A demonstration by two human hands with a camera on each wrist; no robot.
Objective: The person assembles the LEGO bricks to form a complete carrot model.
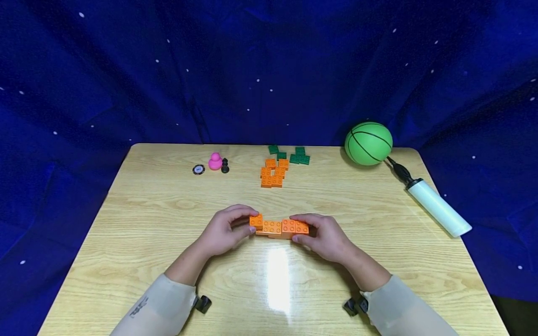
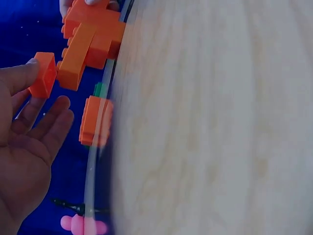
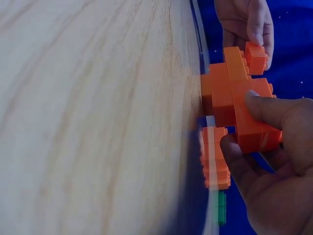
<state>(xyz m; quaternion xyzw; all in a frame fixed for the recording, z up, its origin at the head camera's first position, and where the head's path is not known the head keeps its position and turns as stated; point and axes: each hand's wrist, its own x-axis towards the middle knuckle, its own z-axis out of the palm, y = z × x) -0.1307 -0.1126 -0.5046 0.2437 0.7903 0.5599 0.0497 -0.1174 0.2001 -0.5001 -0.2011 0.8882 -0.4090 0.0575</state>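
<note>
Dark print on the left sleeve (image 1: pixel 153 303) and the marking on a round poker chip (image 1: pixel 199 169) near the table's (image 1: pixel 147 210) far edge were too small to read. Midway between the side edges, the left hand (image 1: pixel 224 231) pinched a glossy, studded orange brick (image 1: pixel 256 221), hollow underneath, at the left end of a stepped orange brick assembly (image 1: pixel 273 227); whether those touched could not be told. The right hand (image 1: pixel 325 235) gripped the assembly's right end. A green basketball (image 1: pixel 368 143), lined in black, sat by the far right corner.
</note>
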